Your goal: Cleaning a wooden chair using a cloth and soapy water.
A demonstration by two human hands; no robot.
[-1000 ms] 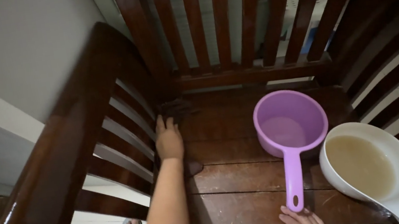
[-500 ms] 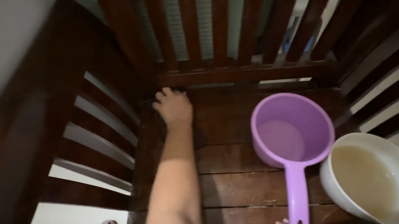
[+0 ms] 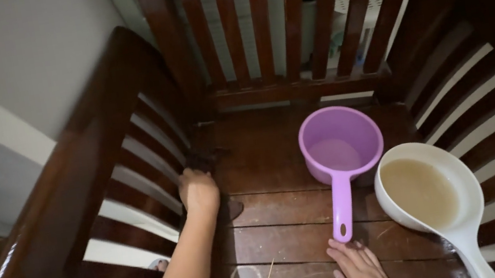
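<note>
The left hand (image 3: 198, 190) is curling its fingers down onto a dark cloth (image 3: 211, 159), pressing it against the chair seat (image 3: 287, 219) beside the left armrest slats (image 3: 137, 196). The right hand (image 3: 358, 270) is lying flat, fingers spread, on the seat's front, just below the purple dipper (image 3: 340, 147) handle. A white dipper (image 3: 431, 192) of murky water is sitting beside it.
</note>
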